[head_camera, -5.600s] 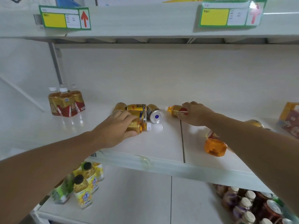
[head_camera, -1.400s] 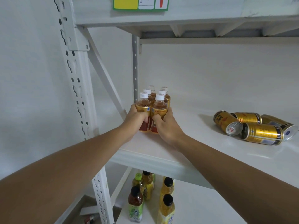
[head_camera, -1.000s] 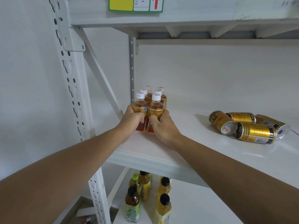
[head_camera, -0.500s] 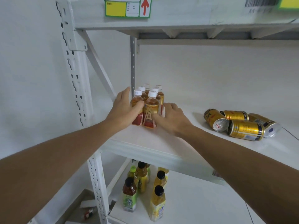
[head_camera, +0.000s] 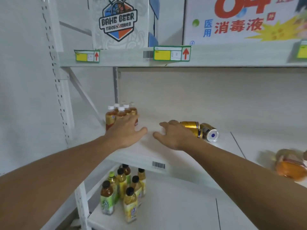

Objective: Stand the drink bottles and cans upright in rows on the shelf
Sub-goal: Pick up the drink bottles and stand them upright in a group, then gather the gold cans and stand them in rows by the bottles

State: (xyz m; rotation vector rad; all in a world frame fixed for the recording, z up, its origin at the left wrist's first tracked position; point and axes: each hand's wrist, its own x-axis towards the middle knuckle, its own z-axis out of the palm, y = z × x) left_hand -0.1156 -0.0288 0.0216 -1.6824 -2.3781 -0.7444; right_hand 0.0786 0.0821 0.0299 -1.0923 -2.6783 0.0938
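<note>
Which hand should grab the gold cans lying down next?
Probably the right hand: it is open, right beside the tipped gold cans. The left hand is over by the upright tea bottles.

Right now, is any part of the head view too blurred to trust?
Head view: the orange bottle lying at the right edge is smeared by motion blur, its label unreadable; the gold cans beside the right hand and the upright tea bottles are clear; wide-angle distortion bends the rack post.
</note>
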